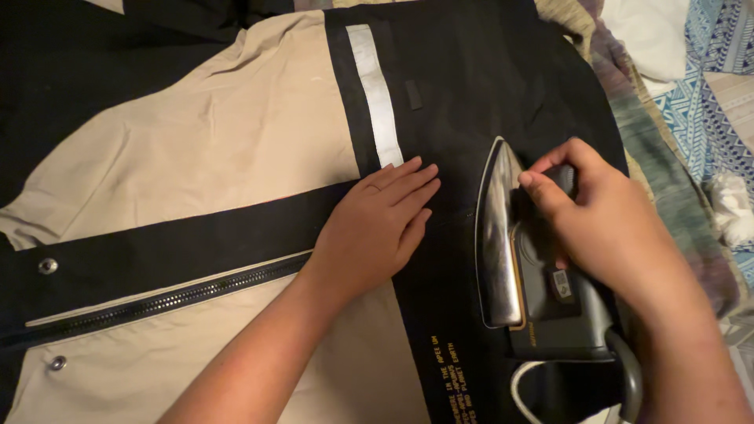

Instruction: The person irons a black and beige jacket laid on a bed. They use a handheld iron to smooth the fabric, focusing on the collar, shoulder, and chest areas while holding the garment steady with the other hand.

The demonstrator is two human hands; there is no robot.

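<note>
A blue-and-white patterned bedspread (711,94) lies beneath a black-and-beige zipped jacket (196,149). The left hand (377,224) presses flat, fingers together, on the jacket's black panel; the right hand (605,220) grips a dark grey, steel-soled iron (518,267) tilted sideways just beside it.

A black and beige jacket (196,157) lies spread flat, zipper (157,302) showing, over a muted patchwork cloth (667,180) that covers the surface. At the right edge, a blue-and-white patterned bedcover (707,102) carries a white pillow (652,31) and a crumpled white cloth (732,206).
</note>
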